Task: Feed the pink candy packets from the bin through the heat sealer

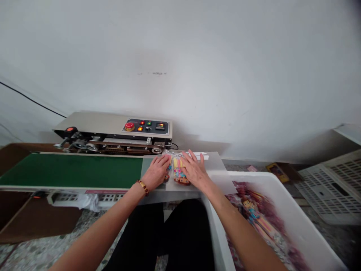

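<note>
Two small clear plastic packets lie side by side on a pale flat sheet (213,165) at the right end of the green belt. The right packet (178,171) shows pink and yellow strips and a brown-haired cartoon figure. Partly covered, the left packet (168,169) sits beneath my left hand (155,173), whose fingers are pressed together over it; the thumb is hidden. My right hand (194,170) rests on the right packet's edge with its fingers spread. A beaded bracelet (143,187) circles my left wrist.
A band sealing machine (98,126) with a lit control panel (146,127) stands behind the green conveyor belt (79,171). At right is a white foam box (276,188) holding similar packets. Beyond it stands a slatted plastic crate (327,188). Cardboard (42,218) lies below the belt.
</note>
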Tool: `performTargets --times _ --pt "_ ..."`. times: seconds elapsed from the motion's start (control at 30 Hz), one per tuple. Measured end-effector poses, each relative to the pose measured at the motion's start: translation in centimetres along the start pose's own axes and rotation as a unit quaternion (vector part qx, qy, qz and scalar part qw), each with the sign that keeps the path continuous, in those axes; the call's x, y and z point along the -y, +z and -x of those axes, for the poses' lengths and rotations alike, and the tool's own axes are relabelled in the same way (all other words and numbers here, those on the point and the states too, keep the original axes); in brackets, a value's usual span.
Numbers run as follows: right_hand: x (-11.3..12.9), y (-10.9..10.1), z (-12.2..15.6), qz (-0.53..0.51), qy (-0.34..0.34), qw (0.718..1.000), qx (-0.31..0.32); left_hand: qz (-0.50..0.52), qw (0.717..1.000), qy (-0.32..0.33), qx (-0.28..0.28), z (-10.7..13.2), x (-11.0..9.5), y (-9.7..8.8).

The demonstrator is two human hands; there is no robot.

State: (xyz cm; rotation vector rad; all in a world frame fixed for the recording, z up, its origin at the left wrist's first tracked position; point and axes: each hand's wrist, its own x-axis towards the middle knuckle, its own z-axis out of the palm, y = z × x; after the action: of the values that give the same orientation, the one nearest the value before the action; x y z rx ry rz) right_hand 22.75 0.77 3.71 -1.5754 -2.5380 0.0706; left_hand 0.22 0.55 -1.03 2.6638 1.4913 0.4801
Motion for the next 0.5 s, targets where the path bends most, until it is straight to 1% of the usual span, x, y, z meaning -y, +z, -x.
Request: performTargets --times 0.03,0.1,0.23,0.3,0.4,0.5 --pt "0.1 0.0 -0.1 0.0 -0.016 1.0 0.006 -0.002 1.0 0.006 0.009 -0.1 0.0 0.1" --pt "0.3 0.1 -0.1 0.001 -0.031 0.999 0.017 -0.013 1.0 -0.005 0.013 0.0 -0.1 0.3" --pt "0.4 0.5 -0.1 0.007 -0.022 1.0 0.018 -0.027 0.999 -0.04 0.003 1.1 -0.3 0.3" --pt "0.3 0.6 -0.1 0.01 -0.025 0.999 0.022 -0.022 0.999 -0.047 0.005 1.6 0.0 0.0" --pt "0.4 0.5 -0.7 0.017 -0.039 0.999 0.02 -0.011 0.999 -0.052 0.009 2.2 1.4 -0.4" --pt "1.2 0.6 -1.8 0.025 -0.057 0.998 0.013 -0.01 0.998 -0.064 0.012 3.4 4.1 -1.0"
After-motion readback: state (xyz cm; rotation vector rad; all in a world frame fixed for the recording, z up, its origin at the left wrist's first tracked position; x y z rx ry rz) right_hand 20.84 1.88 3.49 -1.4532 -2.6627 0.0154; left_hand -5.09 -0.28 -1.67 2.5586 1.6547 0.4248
